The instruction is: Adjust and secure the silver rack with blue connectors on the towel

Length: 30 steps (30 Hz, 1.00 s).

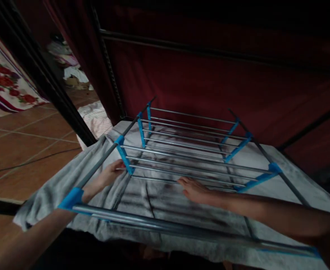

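A rack of grey metal tubes (176, 153) with blue plastic brackets (123, 153) lies on a grey blanket (142, 195), its tiers stretching away from me. My left hand (112, 173) reaches past the left side pole and is closed at the lower end of a blue bracket, fingertips pressed against it. Part of that grip is hidden. My right hand (194, 189) comes in from the right over the rack, its fingers curled at the lowest tube of the same tier, near the middle. The nearest tubes (153, 223) cross in front of both forearms.
A dark red cloth (181, 82) hangs behind the rack on dark metal bars (165, 44). Tiled floor (32, 150) with a dark cable (41, 159) lies to the left. A floral cloth (7, 80) hangs far left, and piled items (76, 75) sit beyond.
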Available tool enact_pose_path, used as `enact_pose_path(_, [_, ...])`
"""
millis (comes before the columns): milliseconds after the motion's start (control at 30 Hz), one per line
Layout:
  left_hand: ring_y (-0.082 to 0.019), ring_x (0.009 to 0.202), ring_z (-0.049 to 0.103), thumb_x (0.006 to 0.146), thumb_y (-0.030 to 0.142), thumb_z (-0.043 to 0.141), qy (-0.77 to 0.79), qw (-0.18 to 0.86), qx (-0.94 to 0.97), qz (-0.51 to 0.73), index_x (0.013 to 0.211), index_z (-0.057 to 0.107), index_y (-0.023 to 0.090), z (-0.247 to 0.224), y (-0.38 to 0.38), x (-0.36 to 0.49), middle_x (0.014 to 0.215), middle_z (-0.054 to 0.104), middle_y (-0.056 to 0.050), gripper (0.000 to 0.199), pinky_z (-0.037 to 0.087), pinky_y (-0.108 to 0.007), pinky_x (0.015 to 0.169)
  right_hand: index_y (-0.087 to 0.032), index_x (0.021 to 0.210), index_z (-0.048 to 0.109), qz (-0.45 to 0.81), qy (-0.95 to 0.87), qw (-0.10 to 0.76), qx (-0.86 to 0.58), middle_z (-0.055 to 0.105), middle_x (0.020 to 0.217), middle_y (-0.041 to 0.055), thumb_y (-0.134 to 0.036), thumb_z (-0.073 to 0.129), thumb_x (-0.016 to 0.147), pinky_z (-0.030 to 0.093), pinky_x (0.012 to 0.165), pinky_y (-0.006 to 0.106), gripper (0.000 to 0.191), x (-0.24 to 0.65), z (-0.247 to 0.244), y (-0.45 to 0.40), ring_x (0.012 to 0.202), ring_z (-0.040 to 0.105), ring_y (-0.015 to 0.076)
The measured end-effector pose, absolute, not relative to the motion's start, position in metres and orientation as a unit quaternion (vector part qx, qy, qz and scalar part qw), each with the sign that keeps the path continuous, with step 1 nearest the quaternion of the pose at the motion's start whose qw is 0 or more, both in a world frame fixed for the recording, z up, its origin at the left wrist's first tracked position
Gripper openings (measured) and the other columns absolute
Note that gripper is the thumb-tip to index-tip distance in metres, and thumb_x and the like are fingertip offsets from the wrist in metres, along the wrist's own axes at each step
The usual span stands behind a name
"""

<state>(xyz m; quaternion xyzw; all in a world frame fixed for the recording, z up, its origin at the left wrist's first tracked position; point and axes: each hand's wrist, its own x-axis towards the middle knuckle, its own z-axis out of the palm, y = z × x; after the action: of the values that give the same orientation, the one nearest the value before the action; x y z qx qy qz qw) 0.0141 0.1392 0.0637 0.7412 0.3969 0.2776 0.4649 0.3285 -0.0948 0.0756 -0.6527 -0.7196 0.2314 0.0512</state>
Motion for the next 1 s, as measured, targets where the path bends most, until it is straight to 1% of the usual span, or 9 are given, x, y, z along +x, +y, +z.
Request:
enact_pose_path(67, [-0.022,0.081,0.06,0.058,0.026,0.06,0.376,0.483,0.749,0.255,0.085,0.057,0.017,0.03,0.142,0.018,0.082,0.064,-0.005,0.029,0.052,-0.036,0.077,-0.016,0.13,0.05,0.217,-0.698,0.025,-0.682,0.052,0.133,0.0122,-0.016,0.044,0.086,0.04,0.103,0.037,0.044,0.317,0.053,-0.077,0.122,0.05,0.0233])
enact_pose_path(133, [-0.021,0.077,0.059,0.057,0.022,0.057,0.379,0.489,0.743,0.256,0.09,0.055,0.018,0.006,0.143,0.021,0.08,0.061,-0.003,0.033,0.051,-0.034,0.073,-0.016,0.128,0.05,0.207,-0.678,0.013,-0.705,0.054,0.131,0.0127,-0.019,0.045,0.088,0.041,0.101,0.036,0.041,0.307,0.038,-0.063,0.121,0.051,0.024])
enact_pose_path(200, [-0.019,0.076,0.057,0.056,0.018,0.057,0.381,0.483,0.743,0.263,0.092,0.054,0.018,-0.01,0.144,0.023,0.08,0.059,-0.001,0.036,0.05,-0.031,0.07,-0.017,0.123,0.054,0.211,-0.666,0.003,-0.716,0.059,0.123,0.0119,-0.02,0.043,0.09,0.043,0.095,0.035,0.034,0.301,0.029,-0.052,0.113,0.056,0.0236])
enact_pose_path(300, [-0.016,0.074,0.053,0.059,0.016,0.058,0.369,0.454,0.766,0.267,0.088,0.053,0.018,-0.023,0.144,0.022,0.079,0.055,0.001,0.03,0.047,-0.028,0.067,-0.02,0.118,0.056,0.233,-0.653,0.005,-0.72,0.065,0.114,0.0088,-0.021,0.037,0.094,0.046,0.087,0.032,0.031,0.301,0.019,-0.045,0.105,0.061,0.0214])
enact_pose_path(433, [-0.015,0.069,0.05,0.064,0.017,0.061,0.382,0.423,0.776,0.269,0.084,0.053,0.017,-0.028,0.144,0.022,0.075,0.052,0.001,0.022,0.045,-0.027,0.064,-0.02,0.125,0.055,0.255,-0.642,0.053,-0.721,0.065,0.118,0.0077,-0.025,0.037,0.096,0.045,0.092,0.03,0.034,0.308,0.009,-0.046,0.11,0.06,0.0203])
enact_pose_path(600, [-0.019,0.083,0.057,0.065,0.025,0.07,0.342,0.544,0.722,0.257,0.09,0.055,0.018,-0.029,0.149,0.022,0.086,0.059,-0.002,0.03,0.05,-0.033,0.077,-0.018,0.129,0.053,0.278,-0.64,0.064,-0.714,0.065,0.12,0.0093,-0.025,0.037,0.095,0.046,0.094,0.034,0.039,0.314,0.007,-0.048,0.112,0.061,0.0228])
enact_pose_path(700, [-0.021,0.082,0.058,0.063,0.03,0.074,0.326,0.582,0.716,0.204,0.089,0.059,0.017,-0.024,0.158,0.02,0.085,0.062,-0.003,0.032,0.051,-0.035,0.077,-0.019,0.133,0.052,0.297,-0.643,0.067,-0.702,0.066,0.12,0.008,-0.022,0.034,0.094,0.048,0.093,0.034,0.042,0.316,0.009,-0.047,0.113,0.061,0.0223])
enact_pose_path(867, [-0.022,0.081,0.059,0.064,0.03,0.073,0.335,0.568,0.734,0.161,0.077,0.066,0.019,-0.013,0.169,0.02,0.082,0.065,-0.001,0.019,0.05,-0.035,0.082,-0.023,0.139,0.049,0.306,-0.628,0.072,-0.712,0.057,0.134,0.0041,-0.028,0.032,0.096,0.042,0.105,0.035,0.046,0.318,0.009,-0.047,0.123,0.055,0.02])
enact_pose_path(1000, [-0.023,0.085,0.06,0.067,0.03,0.072,0.341,0.579,0.725,0.153,0.079,0.068,0.025,-0.011,0.168,0.021,0.082,0.068,0.002,0.013,0.05,-0.035,0.084,-0.024,0.14,0.048,0.316,-0.62,0.072,-0.715,0.057,0.134,0.003,-0.026,0.032,0.096,0.04,0.108,0.033,0.047,0.319,0.011,-0.047,0.125,0.054,0.0184])
